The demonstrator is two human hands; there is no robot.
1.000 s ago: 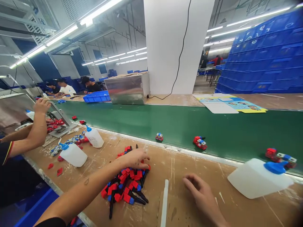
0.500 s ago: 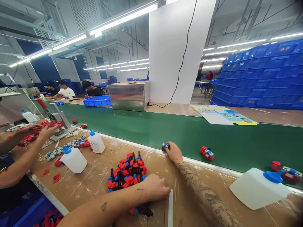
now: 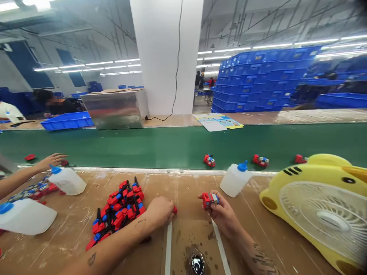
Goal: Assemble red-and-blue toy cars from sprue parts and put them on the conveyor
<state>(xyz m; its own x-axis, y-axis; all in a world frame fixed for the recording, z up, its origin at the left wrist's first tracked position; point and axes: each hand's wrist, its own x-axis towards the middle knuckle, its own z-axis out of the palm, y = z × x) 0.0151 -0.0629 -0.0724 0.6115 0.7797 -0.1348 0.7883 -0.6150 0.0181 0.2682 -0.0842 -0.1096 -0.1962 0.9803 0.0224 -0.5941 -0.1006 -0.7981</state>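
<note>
My right hand (image 3: 225, 217) is closed on a small red, white, blue and grey plastic toy part (image 3: 210, 200), held above the cardboard-covered bench (image 3: 192, 210). To its left, my left hand (image 3: 160, 211) is closed, palm turned down. A small red plastic piece (image 3: 175, 209) peeks out at its fingertips, mostly hidden. Beside my left forearm lies a heap of red, blue and black plastic toy parts (image 3: 120, 208). Between two white strips at the front edge there is a shiny puddle of clear liquid (image 3: 197, 263).
A green conveyor belt (image 3: 172, 147) carries several red toy parts. A squeeze bottle (image 3: 235, 179) and a yellow fan (image 3: 321, 214) stand on the right. At left, two more bottles (image 3: 67, 181) stand near a co-worker's outstretched hand (image 3: 51, 161).
My view has swung right. My right hand has come back from the belt's edge and now holds a toy part over the bench. A red piece now shows in my left hand.
</note>
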